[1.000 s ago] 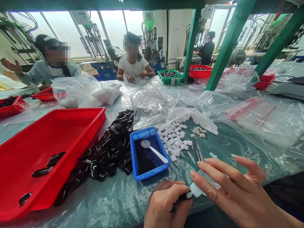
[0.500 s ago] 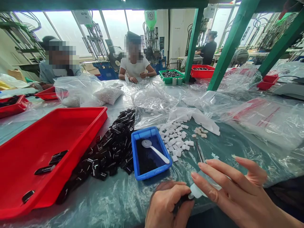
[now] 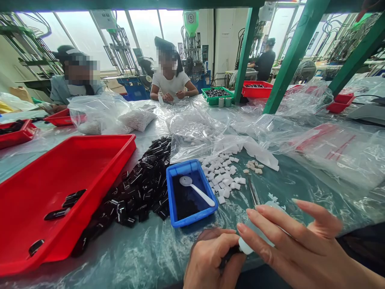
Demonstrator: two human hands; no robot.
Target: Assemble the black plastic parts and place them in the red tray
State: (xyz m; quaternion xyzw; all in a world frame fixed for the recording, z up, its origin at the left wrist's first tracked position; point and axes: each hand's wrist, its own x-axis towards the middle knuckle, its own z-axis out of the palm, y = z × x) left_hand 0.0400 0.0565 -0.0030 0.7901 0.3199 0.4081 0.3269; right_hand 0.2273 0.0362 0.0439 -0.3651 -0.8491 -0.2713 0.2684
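Barely shifted, right hand (image 3: pixel 288 245) presses a white bottle's tip (image 3: pixel 244 245) onto a black piece (image 3: pixel 230 253), apparently, gripped by left hand (image 3: pixel 210 259); a steady squeeze follows.

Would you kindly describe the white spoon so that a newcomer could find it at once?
Start at the big red tray on the left, pass the heap of black parts to the small blue tray. The white spoon lies inside, the only long-handled piece, unlike the small white blocks beside it.

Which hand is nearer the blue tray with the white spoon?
Left. The left hand sits just below the blue tray, gripping a black part. The right hand is farther off, below and to its right.
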